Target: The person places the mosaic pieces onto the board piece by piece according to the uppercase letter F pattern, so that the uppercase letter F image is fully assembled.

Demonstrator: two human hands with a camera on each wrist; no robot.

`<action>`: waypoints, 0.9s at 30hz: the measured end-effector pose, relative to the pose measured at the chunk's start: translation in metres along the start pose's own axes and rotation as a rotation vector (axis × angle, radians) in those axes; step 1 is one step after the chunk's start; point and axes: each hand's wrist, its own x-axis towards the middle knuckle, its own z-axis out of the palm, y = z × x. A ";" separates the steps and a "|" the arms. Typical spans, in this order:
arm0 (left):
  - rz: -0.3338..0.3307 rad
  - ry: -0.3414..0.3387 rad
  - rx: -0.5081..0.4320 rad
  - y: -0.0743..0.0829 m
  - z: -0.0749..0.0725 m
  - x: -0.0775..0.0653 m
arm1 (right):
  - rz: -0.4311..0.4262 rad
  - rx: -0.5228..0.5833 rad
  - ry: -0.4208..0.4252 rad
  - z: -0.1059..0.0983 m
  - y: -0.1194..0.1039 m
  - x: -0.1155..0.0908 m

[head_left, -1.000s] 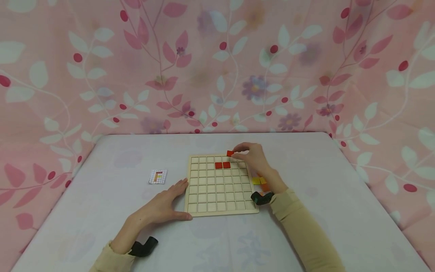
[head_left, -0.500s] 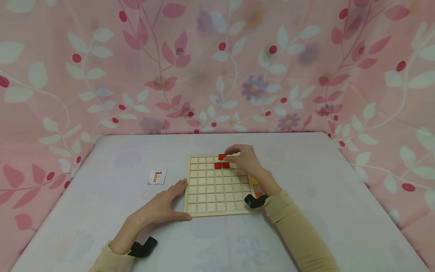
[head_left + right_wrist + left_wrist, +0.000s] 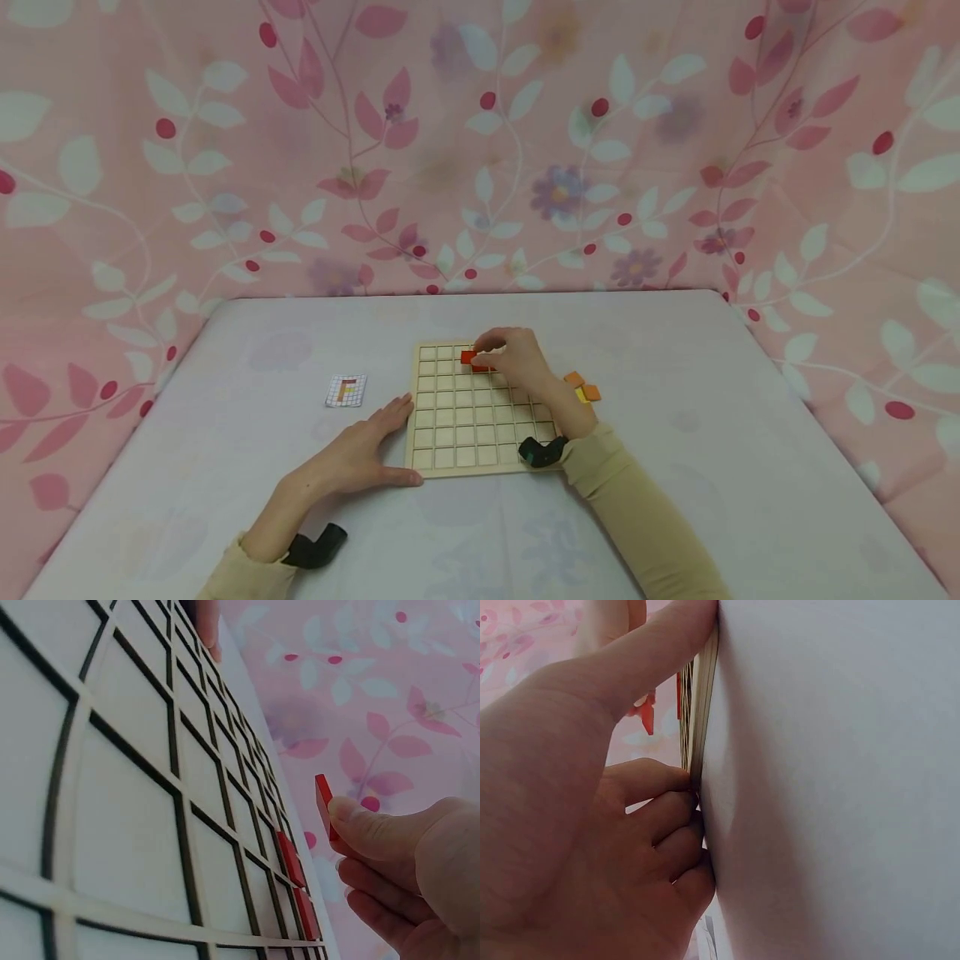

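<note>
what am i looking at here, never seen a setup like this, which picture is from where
There is no machine: you see a person's left hand and right hand, both bare. The wide picture comes from a camera worn on the head; the close ones from a camera on each wrist, likely the black devices. On the table lies a board divided into squares, with two red tiles on it. Orange tiles and a yellow tile lie to its right, a small card with a grid pattern to its left. The right hand pinches another red tile above the board; the left hand touches the board's left edge.
</note>
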 end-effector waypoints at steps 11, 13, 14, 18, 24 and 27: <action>0.007 0.005 -0.005 -0.001 0.000 -0.001 | -0.033 -0.020 0.044 0.021 0.013 -0.001; 0.007 0.006 -0.007 -0.001 0.000 -0.001 | -0.038 -0.031 0.043 0.023 0.015 -0.002; 0.007 0.006 -0.007 -0.001 0.000 -0.001 | -0.046 -0.040 0.040 0.024 0.016 -0.002; 0.002 0.005 -0.006 -0.001 0.000 0.000 | -0.080 -0.052 0.036 0.025 0.018 -0.003; -0.013 -0.002 -0.011 0.000 0.000 0.000 | -0.104 -0.074 0.035 0.027 0.019 -0.004; -0.012 -0.005 -0.011 0.000 0.001 0.000 | -0.114 -0.080 0.027 0.027 0.019 -0.003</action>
